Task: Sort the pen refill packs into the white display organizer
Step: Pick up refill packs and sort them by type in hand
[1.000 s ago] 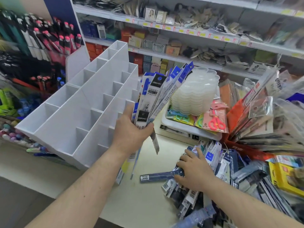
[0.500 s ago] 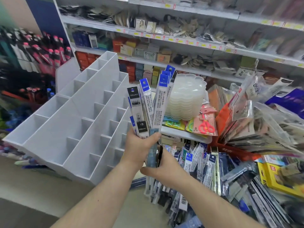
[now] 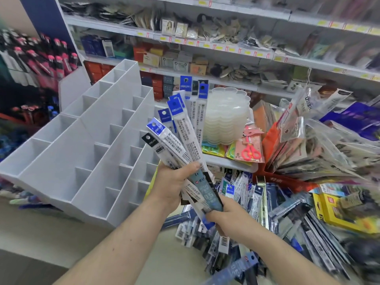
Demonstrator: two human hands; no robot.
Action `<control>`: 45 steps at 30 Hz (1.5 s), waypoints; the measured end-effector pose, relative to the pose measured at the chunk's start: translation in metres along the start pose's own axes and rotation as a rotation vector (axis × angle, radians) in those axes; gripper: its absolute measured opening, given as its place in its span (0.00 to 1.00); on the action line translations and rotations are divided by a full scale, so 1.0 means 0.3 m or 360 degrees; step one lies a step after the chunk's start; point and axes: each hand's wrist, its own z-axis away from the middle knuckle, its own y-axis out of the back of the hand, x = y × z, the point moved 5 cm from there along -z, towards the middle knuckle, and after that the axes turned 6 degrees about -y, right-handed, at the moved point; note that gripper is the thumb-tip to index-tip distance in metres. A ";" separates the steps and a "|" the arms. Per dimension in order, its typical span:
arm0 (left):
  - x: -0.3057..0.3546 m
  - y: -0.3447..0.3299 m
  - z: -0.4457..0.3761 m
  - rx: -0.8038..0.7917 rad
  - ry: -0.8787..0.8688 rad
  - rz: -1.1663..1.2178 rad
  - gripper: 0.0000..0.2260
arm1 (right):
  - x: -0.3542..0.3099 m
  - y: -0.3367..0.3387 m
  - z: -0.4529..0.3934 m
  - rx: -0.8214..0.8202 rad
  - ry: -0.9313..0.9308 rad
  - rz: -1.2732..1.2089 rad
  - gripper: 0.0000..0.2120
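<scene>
My left hand (image 3: 172, 184) grips a fanned bunch of pen refill packs (image 3: 181, 124) with blue and black headers, held upright in the middle of the view. My right hand (image 3: 228, 219) holds the lower end of a grey-blue refill pack (image 3: 207, 192) that lies against the bunch under my left thumb. The white display organizer (image 3: 86, 145), with its stepped rows of open compartments, stands just left of my hands. A loose heap of refill packs (image 3: 255, 202) lies on the counter to the right, below my right hand.
A stack of clear plastic palettes (image 3: 228, 112) and packs of pink scissors (image 3: 250, 151) sit on a white tray behind my hands. Hanging bagged goods (image 3: 320, 145) and a yellow box (image 3: 337, 212) crowd the right. Store shelves run along the back; pens hang at the left.
My right hand left the heap with a grey-blue pack and brought it up to the bunch. The bunch has fanned out and tilted left.
</scene>
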 end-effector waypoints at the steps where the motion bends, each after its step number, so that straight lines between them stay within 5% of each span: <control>1: -0.006 -0.003 0.000 0.0031 0.0026 0.0037 0.10 | 0.005 -0.001 0.000 -0.0025 -0.0021 -0.0011 0.06; 8: -0.027 0.009 -0.015 0.0193 0.0053 -0.0005 0.09 | 0.058 0.032 0.022 0.0009 -0.0110 0.0039 0.16; 12: -0.005 0.042 -0.046 0.0270 -0.0028 -0.0078 0.10 | 0.110 0.082 0.063 0.0036 -0.0223 0.0022 0.11; 16: 0.047 0.089 -0.068 0.0190 -0.0266 -0.0425 0.13 | 0.155 0.165 0.093 0.0251 -0.0361 -0.0346 0.04; 19: 0.067 0.100 -0.061 0.0059 -0.0382 -0.0688 0.13 | 0.152 0.235 0.083 0.0474 -0.0347 -0.0440 0.12; 26: 0.042 0.103 -0.033 -0.0105 -0.0324 -0.0796 0.15 | 0.211 0.338 0.055 0.0778 -0.0485 0.0884 0.10; 30: 0.032 0.095 -0.025 -0.0186 -0.0318 -0.0839 0.15 | 0.152 0.322 0.041 0.0878 -0.0385 0.1202 0.33; 33: 0.023 0.080 -0.031 -0.0333 -0.0309 -0.0883 0.19 | 0.006 0.271 0.027 0.0907 0.0072 0.0634 0.38; 36: 0.024 0.045 -0.025 -0.0518 -0.0359 -0.0935 0.19 | -0.152 0.138 -0.019 0.0341 0.0417 -0.0107 0.48; 39: 0.044 0.003 -0.030 -0.0633 -0.0401 -0.0894 0.18 | -0.245 0.060 -0.075 0.0240 0.0674 -0.0478 0.37; 43: -0.018 0.034 -0.081 -0.0529 -0.0325 -0.0748 0.13 | -0.258 -0.009 -0.157 0.0325 0.0652 -0.0399 0.28; 45: -0.050 0.054 -0.098 -0.0474 -0.0389 -0.0796 0.21 | -0.232 -0.027 -0.202 0.0372 0.0588 -0.0320 0.25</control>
